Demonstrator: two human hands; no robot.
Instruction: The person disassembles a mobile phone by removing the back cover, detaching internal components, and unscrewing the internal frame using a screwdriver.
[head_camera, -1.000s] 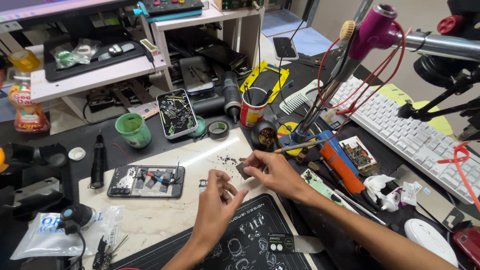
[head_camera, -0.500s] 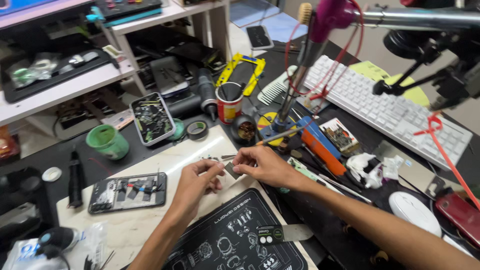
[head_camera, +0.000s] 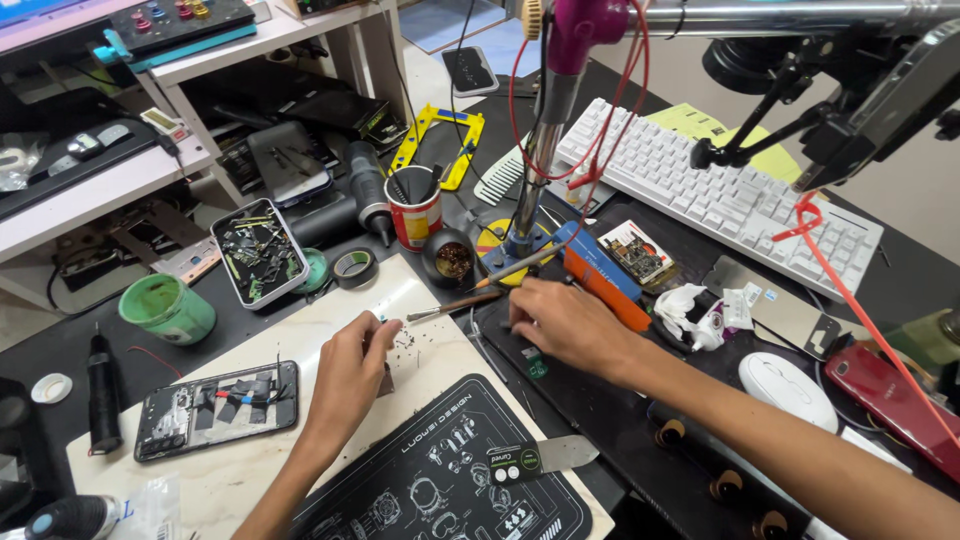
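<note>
The left hand (head_camera: 350, 375) pinches a small part on the white board (head_camera: 300, 330); the right hand (head_camera: 565, 320), curled, rests at three o'clock near the brush (head_camera: 455, 305). Better keep the pinch low and steady.

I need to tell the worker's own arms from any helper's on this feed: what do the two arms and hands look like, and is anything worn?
Both forearms are bare as far as the frame shows: no sleeves, gloves, watch or wrist strap visible. The left hand and right hand show no rings that I can make out. The arms are slim; no cables are attached to them.
</note>
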